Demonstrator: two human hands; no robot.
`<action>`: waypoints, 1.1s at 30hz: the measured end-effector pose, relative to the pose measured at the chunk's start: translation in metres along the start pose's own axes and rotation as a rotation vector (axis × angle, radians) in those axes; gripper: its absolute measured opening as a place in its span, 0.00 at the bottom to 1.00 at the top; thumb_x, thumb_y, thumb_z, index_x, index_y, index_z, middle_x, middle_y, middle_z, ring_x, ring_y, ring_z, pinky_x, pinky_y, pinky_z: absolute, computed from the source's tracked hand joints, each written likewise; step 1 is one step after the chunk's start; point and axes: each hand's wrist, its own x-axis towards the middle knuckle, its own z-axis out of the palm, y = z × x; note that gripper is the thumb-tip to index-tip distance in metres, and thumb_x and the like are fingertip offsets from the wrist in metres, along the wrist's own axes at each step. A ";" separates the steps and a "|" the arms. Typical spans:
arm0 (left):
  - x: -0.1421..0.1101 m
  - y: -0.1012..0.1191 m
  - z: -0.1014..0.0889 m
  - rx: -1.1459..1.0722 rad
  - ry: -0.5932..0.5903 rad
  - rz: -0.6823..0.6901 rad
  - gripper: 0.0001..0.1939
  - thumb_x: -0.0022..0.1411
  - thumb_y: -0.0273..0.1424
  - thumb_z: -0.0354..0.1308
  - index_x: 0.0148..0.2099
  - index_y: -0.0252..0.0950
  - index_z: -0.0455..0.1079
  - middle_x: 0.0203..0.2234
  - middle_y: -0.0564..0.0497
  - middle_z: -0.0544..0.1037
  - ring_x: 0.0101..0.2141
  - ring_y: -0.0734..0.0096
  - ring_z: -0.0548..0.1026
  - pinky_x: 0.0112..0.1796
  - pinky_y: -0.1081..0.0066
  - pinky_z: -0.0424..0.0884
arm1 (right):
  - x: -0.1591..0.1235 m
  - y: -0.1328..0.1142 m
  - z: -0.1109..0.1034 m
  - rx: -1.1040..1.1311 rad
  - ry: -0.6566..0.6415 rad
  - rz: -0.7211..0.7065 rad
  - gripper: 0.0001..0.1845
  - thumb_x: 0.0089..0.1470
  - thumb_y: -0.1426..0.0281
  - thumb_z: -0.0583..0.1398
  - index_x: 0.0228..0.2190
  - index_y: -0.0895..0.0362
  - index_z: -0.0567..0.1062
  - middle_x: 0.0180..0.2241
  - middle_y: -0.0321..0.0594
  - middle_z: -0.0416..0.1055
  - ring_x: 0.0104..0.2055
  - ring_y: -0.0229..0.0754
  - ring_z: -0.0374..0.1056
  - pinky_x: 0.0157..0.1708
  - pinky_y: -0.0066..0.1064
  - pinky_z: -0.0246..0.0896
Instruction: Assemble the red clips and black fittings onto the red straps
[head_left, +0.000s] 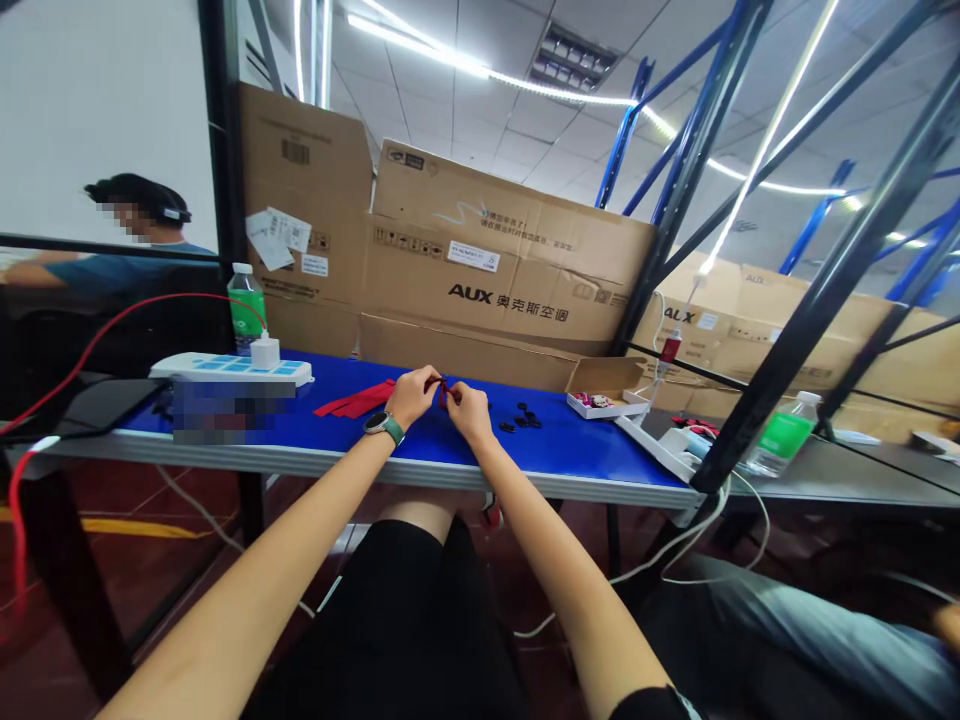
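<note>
Both my hands meet over the blue tabletop (570,445), fingers pinched close together. My left hand (411,398), with a watch on its wrist, is closed on a small red strip (443,392) with a dark part at its top. Opposite it, my right hand (469,412) pinches the same strip. Fingers cover most of it, so its full shape is hidden. Left of my hands lie several flat red fabric strips (356,401). A few small black pieces (528,416), perhaps plastic buckles, lie to the right of my right hand.
A white power strip (232,368) with a plugged-in charger and a green-labelled bottle (246,305) stand at the left. An open small box (606,402) holds small pink items at the right. Large cardboard boxes (517,260) wall the back. A co-worker (142,235) sits far left.
</note>
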 end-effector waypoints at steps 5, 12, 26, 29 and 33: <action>0.000 0.003 -0.001 -0.003 -0.087 0.072 0.07 0.64 0.28 0.54 0.41 0.38 0.73 0.37 0.48 0.81 0.39 0.64 0.79 0.43 0.68 0.72 | 0.000 -0.004 0.000 -0.076 -0.011 -0.057 0.07 0.58 0.72 0.58 0.30 0.54 0.75 0.29 0.40 0.78 0.32 0.42 0.74 0.35 0.26 0.61; -0.001 0.007 0.000 -0.003 -0.063 0.083 0.06 0.65 0.28 0.53 0.41 0.38 0.71 0.37 0.47 0.80 0.40 0.63 0.78 0.44 0.67 0.73 | -0.001 -0.003 -0.001 -0.081 0.088 0.060 0.08 0.58 0.72 0.57 0.28 0.54 0.72 0.24 0.38 0.76 0.27 0.41 0.72 0.31 0.27 0.57; -0.001 -0.002 0.004 -0.035 -0.081 0.163 0.07 0.65 0.27 0.53 0.42 0.39 0.72 0.37 0.47 0.80 0.40 0.62 0.78 0.44 0.65 0.72 | 0.002 0.001 -0.005 0.066 0.007 0.029 0.11 0.62 0.68 0.55 0.31 0.55 0.75 0.28 0.39 0.77 0.31 0.40 0.72 0.35 0.27 0.59; 0.000 -0.002 0.003 -0.008 -0.108 0.169 0.08 0.66 0.27 0.51 0.41 0.39 0.72 0.36 0.47 0.80 0.40 0.62 0.78 0.43 0.65 0.71 | 0.004 0.004 -0.005 0.187 0.046 0.138 0.13 0.64 0.64 0.53 0.35 0.54 0.76 0.32 0.39 0.78 0.35 0.41 0.74 0.39 0.28 0.63; 0.001 -0.005 0.004 -0.030 -0.149 0.171 0.09 0.67 0.27 0.51 0.38 0.39 0.73 0.34 0.48 0.80 0.38 0.62 0.78 0.42 0.66 0.70 | 0.007 0.009 -0.002 0.391 -0.034 0.151 0.11 0.61 0.62 0.58 0.37 0.53 0.77 0.37 0.38 0.80 0.40 0.42 0.76 0.44 0.30 0.68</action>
